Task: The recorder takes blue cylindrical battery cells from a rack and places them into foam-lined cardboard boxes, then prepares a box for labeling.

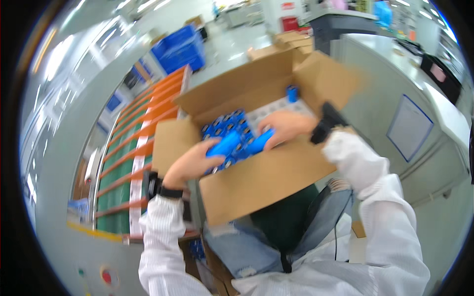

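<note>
An opened cardboard box stands in front of me with its flaps spread. Rows of blue cylindrical battery cells fill its left part, packed upright. To their right lies a white tray with round pockets, and a single blue cell stands upright at its far end. Over the packed cells, my left hand is closed round a tilted blue battery cell. My right hand, also inside the box, grips another tilted battery cell beside the first. Its fingers partly cover that cell.
On the left runs a conveyor with orange bars over a green bed. Blue crates sit beyond it. A grey cabinet closes in the right side. More cardboard lies behind the box. A red button is at lower left.
</note>
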Demonstrator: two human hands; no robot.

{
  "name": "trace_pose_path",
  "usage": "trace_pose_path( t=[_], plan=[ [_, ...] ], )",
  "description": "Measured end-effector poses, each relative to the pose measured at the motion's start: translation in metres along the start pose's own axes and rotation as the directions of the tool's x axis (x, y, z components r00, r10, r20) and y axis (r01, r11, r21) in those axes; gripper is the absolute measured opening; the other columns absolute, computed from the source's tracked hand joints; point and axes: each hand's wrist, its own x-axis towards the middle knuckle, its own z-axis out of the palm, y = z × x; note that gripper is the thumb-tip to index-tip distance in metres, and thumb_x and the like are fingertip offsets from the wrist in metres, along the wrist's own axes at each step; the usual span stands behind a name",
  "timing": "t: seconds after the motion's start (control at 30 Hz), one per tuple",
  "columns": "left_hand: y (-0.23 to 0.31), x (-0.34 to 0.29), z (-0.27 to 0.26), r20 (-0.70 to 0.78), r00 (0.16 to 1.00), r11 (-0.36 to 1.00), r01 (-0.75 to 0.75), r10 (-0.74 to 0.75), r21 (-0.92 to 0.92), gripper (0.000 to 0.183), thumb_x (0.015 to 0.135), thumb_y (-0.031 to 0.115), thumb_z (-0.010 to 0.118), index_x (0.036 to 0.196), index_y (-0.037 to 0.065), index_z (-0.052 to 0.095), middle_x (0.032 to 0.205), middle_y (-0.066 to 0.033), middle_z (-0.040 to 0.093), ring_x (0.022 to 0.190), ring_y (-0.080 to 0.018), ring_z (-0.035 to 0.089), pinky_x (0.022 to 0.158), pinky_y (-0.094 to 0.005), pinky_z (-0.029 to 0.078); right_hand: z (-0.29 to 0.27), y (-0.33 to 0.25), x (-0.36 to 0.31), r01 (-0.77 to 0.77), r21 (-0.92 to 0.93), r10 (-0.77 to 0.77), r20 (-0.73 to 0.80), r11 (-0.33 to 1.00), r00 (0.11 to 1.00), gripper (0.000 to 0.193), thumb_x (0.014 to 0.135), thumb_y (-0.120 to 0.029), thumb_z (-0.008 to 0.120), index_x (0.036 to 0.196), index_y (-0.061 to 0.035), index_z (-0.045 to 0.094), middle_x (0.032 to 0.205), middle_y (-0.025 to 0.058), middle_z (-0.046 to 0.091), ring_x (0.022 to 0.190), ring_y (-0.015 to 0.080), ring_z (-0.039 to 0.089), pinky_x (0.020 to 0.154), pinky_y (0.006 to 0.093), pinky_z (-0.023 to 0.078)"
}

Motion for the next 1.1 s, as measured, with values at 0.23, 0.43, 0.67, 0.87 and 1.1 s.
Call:
trace_pose_path(
  t=[0.23, 0.43, 0.67, 0.87, 1.1],
  plan=[
    [-0.002, 0.024, 0.027, -0.047, 0.993, 0.915, 0.116, -0.106, 0.386, 0.047, 0.067, 0.025, 0.079, 0.101, -0.003, 0.065, 0.097, -0.0219, 0.068, 0.089, -0.0323, 0.067, 0.079, -0.0380, 0.052, 0.054, 0.002, 0.067, -0.038, -0.256, 0.084, 0.171, 0.966, 0.982, 0.041, 0.055, -0.032, 0.080, 0.089, -0.0100, 0.075, 0.087, 0.0119, 0.072, 0.082, 0.0314, 0.068, 0.070, 0.0432, 0.054],
    [0.000, 0.054, 0.050, 0.015, 0.996, 0.861, 0.069, -0.089, 0.503, 0.042, 0.069, 0.028, 0.078, 0.097, -0.002, 0.069, 0.097, -0.0218, 0.069, 0.090, -0.0343, 0.068, 0.080, -0.0406, 0.053, 0.065, -0.008, 0.069, -0.135, -0.462, 0.116, -0.070, 0.877, 0.991, 0.038, 0.054, -0.024, 0.081, 0.089, -0.0105, 0.074, 0.081, 0.0129, 0.070, 0.078, 0.0316, 0.069, 0.067, 0.0416, 0.055],
    [-0.001, 0.080, 0.058, -0.026, 0.989, 0.757, 0.128, -0.145, 0.641, 0.045, 0.068, 0.031, 0.077, 0.101, 0.001, 0.071, 0.097, -0.0208, 0.070, 0.091, -0.0357, 0.068, 0.082, -0.0397, 0.054, 0.068, 0.008, 0.065, 0.051, 0.004, -0.051, 0.023, 0.999, 0.998, 0.044, 0.076, -0.044, 0.075, 0.097, -0.0068, 0.071, 0.091, 0.0144, 0.071, 0.085, 0.0318, 0.067, 0.075, 0.0405, 0.052],
    [-0.005, 0.071, 0.056, 0.045, 0.962, 0.817, 0.202, -0.268, 0.541, 0.051, 0.063, 0.032, 0.079, 0.101, -0.002, 0.071, 0.098, -0.0235, 0.069, 0.091, -0.0333, 0.069, 0.081, -0.0389, 0.054, 0.078, 0.020, 0.046, -0.044, 0.352, 0.097, -0.134, 0.935, 0.986, 0.043, 0.082, -0.045, 0.070, 0.099, -0.0053, 0.070, 0.091, 0.0123, 0.071, 0.085, 0.0266, 0.066, 0.074, 0.0378, 0.051],
    [-0.020, 0.082, 0.068, 0.112, 0.971, 0.734, 0.083, -0.212, 0.674, 0.055, 0.066, 0.033, 0.080, 0.102, -0.006, 0.067, 0.097, -0.0224, 0.069, 0.093, -0.0358, 0.067, 0.082, -0.0403, 0.053, 0.079, 0.025, 0.045, 0.013, 0.354, 0.106, -0.316, 0.935, 0.943, 0.040, 0.084, -0.041, 0.068, 0.094, -0.0030, 0.070, 0.085, 0.0136, 0.071, 0.080, 0.0280, 0.067, 0.071, 0.0389, 0.051]
  ],
)
